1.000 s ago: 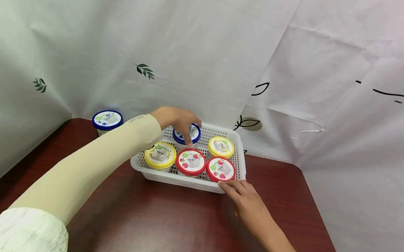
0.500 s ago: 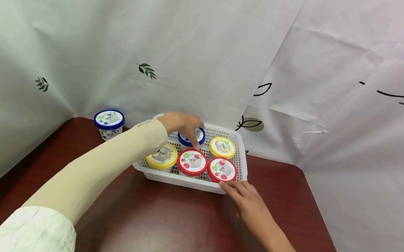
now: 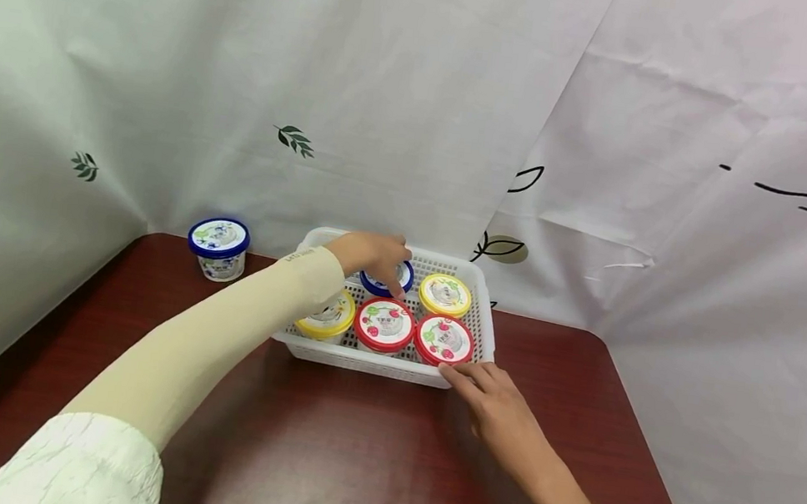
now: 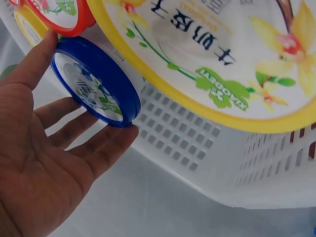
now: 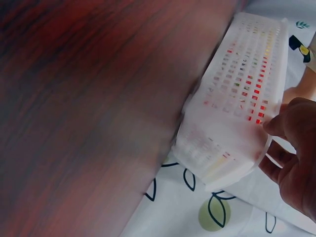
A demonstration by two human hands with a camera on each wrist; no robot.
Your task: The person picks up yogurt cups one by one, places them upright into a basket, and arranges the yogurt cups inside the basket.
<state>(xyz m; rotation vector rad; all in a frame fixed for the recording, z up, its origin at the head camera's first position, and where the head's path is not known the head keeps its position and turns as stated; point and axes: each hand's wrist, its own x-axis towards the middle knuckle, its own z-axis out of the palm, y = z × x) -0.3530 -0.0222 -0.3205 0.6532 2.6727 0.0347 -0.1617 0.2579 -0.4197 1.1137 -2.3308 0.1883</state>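
Observation:
A white plastic basket (image 3: 367, 360) holds several round printed cups. At its back, my left hand (image 3: 375, 255) reaches over and grips a blue-lidded cup (image 3: 387, 276), thumb on one side of the lid and fingertips on the opposite edge. In the left wrist view that blue lid (image 4: 89, 84) looks slanted, close to a red-lidded cup. My right hand (image 3: 494, 402) holds the basket's front right corner; in the right wrist view its thumb lies on the outer wall and other fingers are by the rim. In front are a yellow-lidded cup (image 3: 329, 316) and two red-lidded cups (image 3: 384, 325).
Another yellow-lidded cup (image 3: 445, 294) sits at the basket's back right. A second blue-lidded cup (image 3: 218, 249) stands on the dark red table (image 3: 341, 454), left of the basket. A pale printed cloth (image 3: 405, 118) hangs close behind the table.
My left hand and the blue-lidded cup in it have shifted right within the basket, towards the back right yellow-lidded cup. My right hand stays at the basket corner.

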